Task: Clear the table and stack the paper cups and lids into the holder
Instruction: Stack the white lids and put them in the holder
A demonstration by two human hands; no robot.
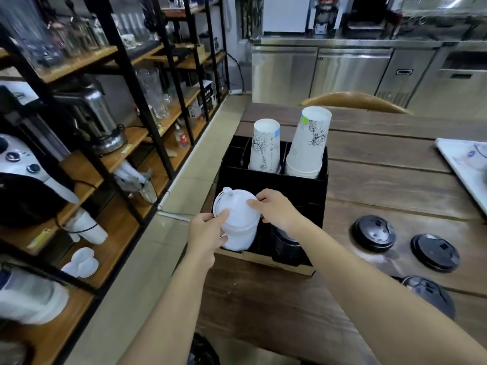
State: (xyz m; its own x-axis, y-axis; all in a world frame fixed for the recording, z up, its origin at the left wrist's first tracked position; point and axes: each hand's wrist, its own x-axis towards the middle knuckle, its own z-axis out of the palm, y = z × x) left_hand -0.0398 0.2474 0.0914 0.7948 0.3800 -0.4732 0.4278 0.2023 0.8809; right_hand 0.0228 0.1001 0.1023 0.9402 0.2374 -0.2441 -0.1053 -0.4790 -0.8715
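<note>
Inspector: Head view: left hand and right hand both grip the white lid stack, seated in the near-left slot of the black holder.

Clerk: Step in hand?

Inspector: Settling white lids, I judge. Printed cup stacks stand in the far slots.

Clerk: Next?

Inspector: Release, then gather three black lids lying loose on the table, right of the holder.

Both hands, left and right, clasp white lids in the black holder.
</note>
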